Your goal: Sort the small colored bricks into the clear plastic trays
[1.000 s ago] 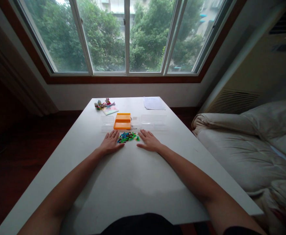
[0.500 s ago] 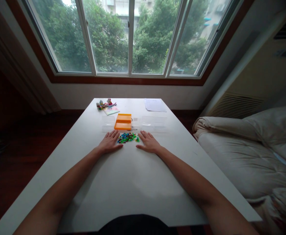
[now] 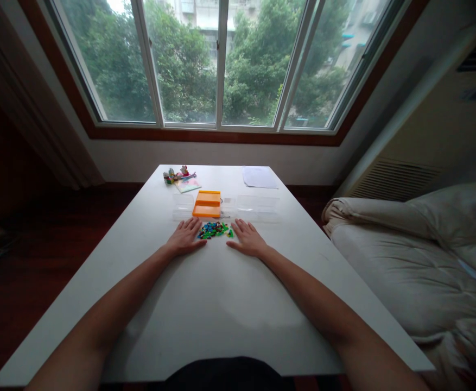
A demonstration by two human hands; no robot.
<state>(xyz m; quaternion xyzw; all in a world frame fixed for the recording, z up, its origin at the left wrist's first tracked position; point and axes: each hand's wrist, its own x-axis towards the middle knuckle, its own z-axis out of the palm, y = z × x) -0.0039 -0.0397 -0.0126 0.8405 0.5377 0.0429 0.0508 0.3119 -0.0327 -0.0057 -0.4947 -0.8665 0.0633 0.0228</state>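
Note:
A pile of small blue, green and brown pieces (image 3: 213,230), too small to tell the kind, lies on the white table (image 3: 229,293) between my hands. My left hand (image 3: 185,237) rests palm down at the pile's left edge, thumb stretched toward the middle. At the right edge my right hand (image 3: 246,238) lies flat too, fingers extended. Neither hand holds anything. Just beyond the pile is an open orange case (image 3: 207,205). Clear plastic trays or boxes flank it, the larger clear one (image 3: 258,204) on the right.
Small colourful figures (image 3: 176,174) stand at the table's far left beside a pale printed card or booklet (image 3: 188,185). White paper sheets (image 3: 259,177) lie at the far right. A cream sofa (image 3: 384,260) is right of the table, and a window (image 3: 221,65) is beyond it.
The view has shifted slightly, so everything appears a little lower and to the right. Both hands stay flat beside the pile.

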